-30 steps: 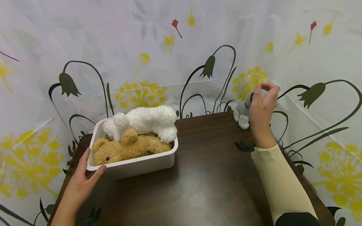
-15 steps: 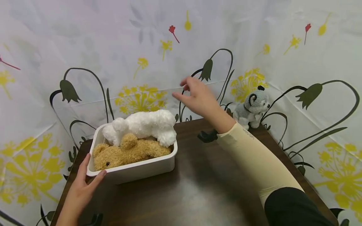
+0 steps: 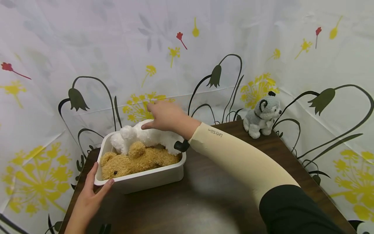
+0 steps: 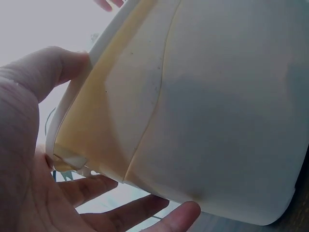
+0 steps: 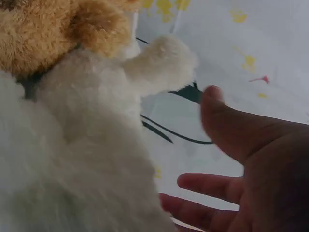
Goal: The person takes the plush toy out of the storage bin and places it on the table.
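A white plastic bin [image 3: 152,182] stands on the left of the dark table. Inside lie a tan teddy bear [image 3: 128,164] on its side and a white stuffed animal [image 3: 160,138] behind it. My left hand [image 3: 93,195] grips the bin's near left corner, thumb at the front rim and fingers along the left side. Over the white stuffed animal hovers my right hand [image 3: 168,117], its thumb and fingers apart, holding nothing. In the right wrist view, the fingers [image 5: 207,186] are close beside the white fur; contact cannot be made out.
A grey and white stuffed husky [image 3: 261,118] sits upright at the table's far right corner. Close behind the dark wooden table [image 3: 210,195] hangs a white flower-print cloth [image 3: 204,35], also along the right side.
My right hand has left the grey husky and swung left until over the bin. The husky, earlier partly covered by the hand, now shows whole. My left hand stays at the bin's corner.
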{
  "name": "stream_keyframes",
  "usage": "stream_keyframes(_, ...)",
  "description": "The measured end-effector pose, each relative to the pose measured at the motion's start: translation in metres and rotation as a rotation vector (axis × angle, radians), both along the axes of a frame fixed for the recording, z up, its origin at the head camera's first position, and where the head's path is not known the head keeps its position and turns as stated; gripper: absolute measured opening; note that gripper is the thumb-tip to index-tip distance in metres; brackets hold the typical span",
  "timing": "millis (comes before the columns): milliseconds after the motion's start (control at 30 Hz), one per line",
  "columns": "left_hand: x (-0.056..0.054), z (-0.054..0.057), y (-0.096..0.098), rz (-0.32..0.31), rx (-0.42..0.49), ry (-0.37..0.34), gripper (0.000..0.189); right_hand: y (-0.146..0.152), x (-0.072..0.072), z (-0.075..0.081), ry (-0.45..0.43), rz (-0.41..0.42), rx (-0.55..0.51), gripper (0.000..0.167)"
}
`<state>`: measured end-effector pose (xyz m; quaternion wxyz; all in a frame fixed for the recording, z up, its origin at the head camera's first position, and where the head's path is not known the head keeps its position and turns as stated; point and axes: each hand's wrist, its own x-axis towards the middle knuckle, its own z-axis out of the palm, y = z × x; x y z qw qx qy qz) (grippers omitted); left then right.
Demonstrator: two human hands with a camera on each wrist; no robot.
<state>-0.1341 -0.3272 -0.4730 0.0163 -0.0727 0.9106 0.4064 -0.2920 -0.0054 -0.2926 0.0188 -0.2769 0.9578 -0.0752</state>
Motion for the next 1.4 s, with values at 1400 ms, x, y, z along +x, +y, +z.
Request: stream_keyframes(1400,0.000,-0.006,-0.002,-0.032,0.064,0.048,0.103,-0.045,-0.011,-0.075,0.114,0.106,0.239,0.089)
